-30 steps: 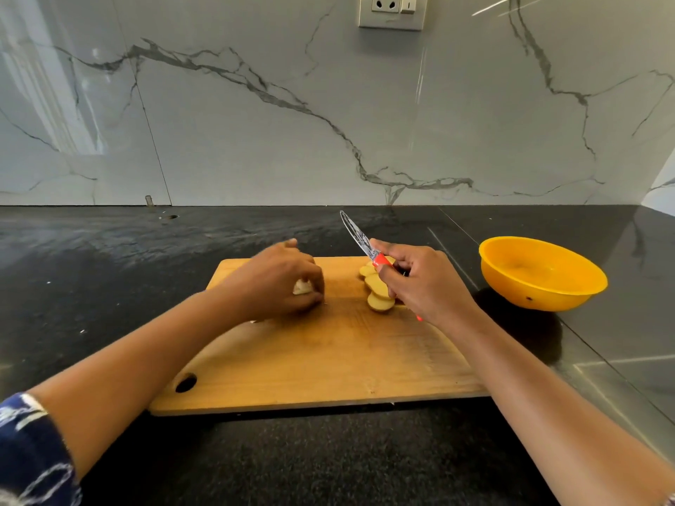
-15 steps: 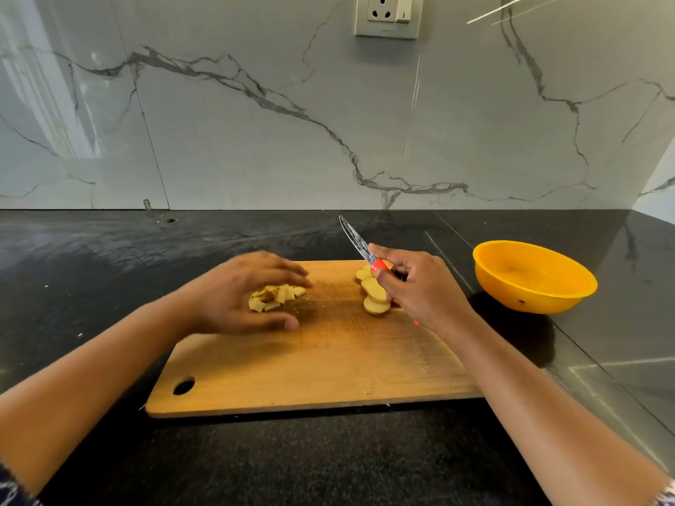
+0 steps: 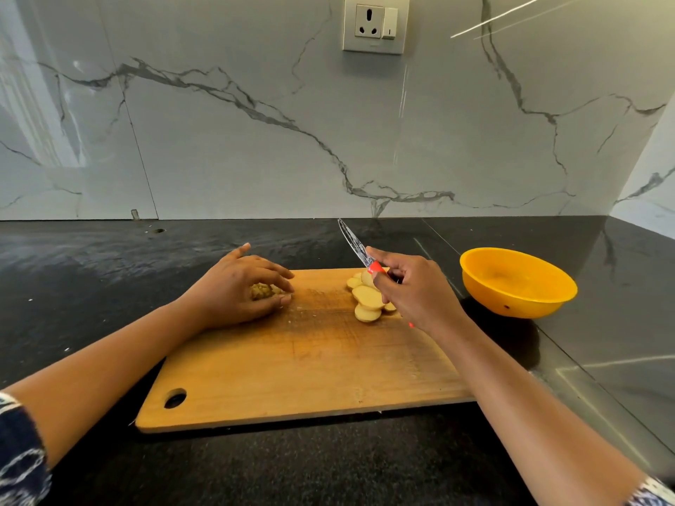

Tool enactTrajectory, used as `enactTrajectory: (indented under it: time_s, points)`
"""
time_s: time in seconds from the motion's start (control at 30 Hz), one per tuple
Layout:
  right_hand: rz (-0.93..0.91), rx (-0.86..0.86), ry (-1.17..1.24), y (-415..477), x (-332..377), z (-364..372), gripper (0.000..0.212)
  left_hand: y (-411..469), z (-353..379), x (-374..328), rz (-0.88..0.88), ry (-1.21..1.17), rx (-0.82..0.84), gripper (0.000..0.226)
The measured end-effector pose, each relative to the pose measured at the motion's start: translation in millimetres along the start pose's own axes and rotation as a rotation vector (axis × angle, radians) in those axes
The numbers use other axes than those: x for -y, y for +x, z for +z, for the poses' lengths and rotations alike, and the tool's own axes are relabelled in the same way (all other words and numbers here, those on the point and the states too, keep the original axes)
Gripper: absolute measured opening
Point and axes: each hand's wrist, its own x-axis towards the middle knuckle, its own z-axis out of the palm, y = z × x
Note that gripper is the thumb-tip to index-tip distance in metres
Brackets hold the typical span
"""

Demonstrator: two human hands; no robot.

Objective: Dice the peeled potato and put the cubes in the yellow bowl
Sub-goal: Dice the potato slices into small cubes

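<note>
Head view. One board [image 3: 299, 359] lies on the dark bench [image 3: 109, 257], with one yellow bowl [image 3: 511, 301] standing apart from it at 2 o'clock, within reach of the knife hand. No cubes show inside the bowl.

Left hand [image 3: 237, 286]: at the board's 10 o'clock, fingers and thumb curled round a small heap of cubes [image 3: 261, 291], apparently to gather them for lifting. The cubes cannot be counted, as the hand covers most of them.

Right hand [image 3: 412, 290]: closed round the red handle of the one knife [image 3: 352, 241]. The blade is raised off the board and points to 11 o'clock, away from the other hand. This is judged a parked position while the cubes are collected.

Slices [image 3: 367, 297]: at the board's 1 o'clock, overlapping, just beside the right hand's fingers. Five or so are visible and any others are hidden behind the hand. They are uncut, so dicing is judged partly done.

One wall socket [image 3: 374, 23] sits at 12 o'clock.
</note>
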Motion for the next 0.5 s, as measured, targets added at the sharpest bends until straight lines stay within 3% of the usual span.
enactTrajectory:
  time_s: [0.13,0.23,0.33,0.5]
  points:
    - [0.027,-0.024,0.015,0.5,-0.5,-3.0,0.038,6.6,-3.6,-9.8,-0.096,-0.136,-0.14,0.04]
    - [0.032,-0.058,-0.015,1.2,-1.7,-5.6,0.039,18.7,-6.5,-33.2,-0.11,-0.196,-0.217,0.048]
    - [0.052,-0.106,-0.072,3.7,-6.2,-7.7,0.04,38.4,-3.0,-69.7,-0.19,-0.23,-0.081,0.047]
    - [0.08,-0.124,-0.131,4.2,-12.1,-9.0,0.04,77.0,26.4,-102.6,-0.26,0.085,0.189,0.067]
